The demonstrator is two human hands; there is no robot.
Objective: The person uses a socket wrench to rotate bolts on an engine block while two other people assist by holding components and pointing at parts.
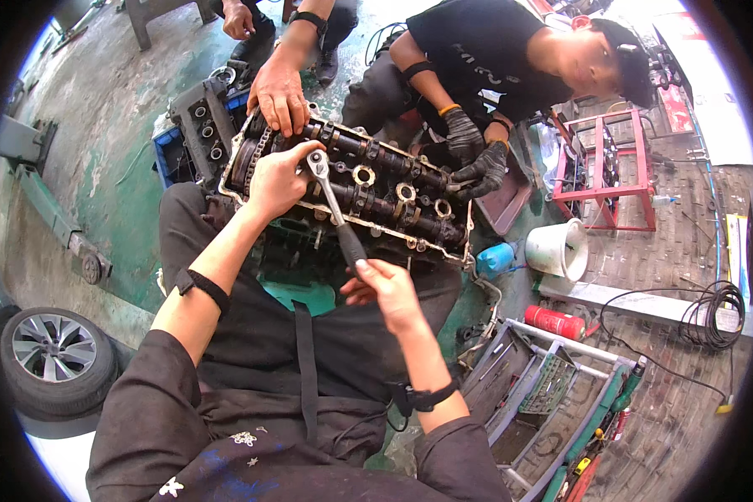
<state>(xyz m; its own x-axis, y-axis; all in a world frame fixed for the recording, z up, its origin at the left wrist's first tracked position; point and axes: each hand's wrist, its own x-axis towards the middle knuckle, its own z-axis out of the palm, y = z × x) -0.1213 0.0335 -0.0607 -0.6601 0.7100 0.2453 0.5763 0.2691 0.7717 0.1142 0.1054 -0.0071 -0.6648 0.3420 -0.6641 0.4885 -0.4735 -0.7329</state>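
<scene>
An opened engine cylinder head point(376, 188), with dark camshafts and a timing chain at its left end, lies in front of my knees. Over its near side slants a ratchet wrench point(333, 197) with a chrome head and a black handle. My left hand point(278, 180) is closed by the wrench's head, its bent fingers against it; whatever is under the head is hidden. The end of the handle is gripped in my right hand point(386, 293), between thumb and fingers. Another person's bare hand point(280, 96) rests on the engine's far left. A co-worker's gloved hands point(477, 159) touch its right end.
A valve cover point(199, 125) sits over a blue crate at the left. To the right stand a white bucket point(556, 249), a blue container point(495, 260), a red fire extinguisher point(554, 322) and a red metal frame point(607, 171). A tool rack point(552, 402) is near my right arm, a wheel point(57, 356) lower left.
</scene>
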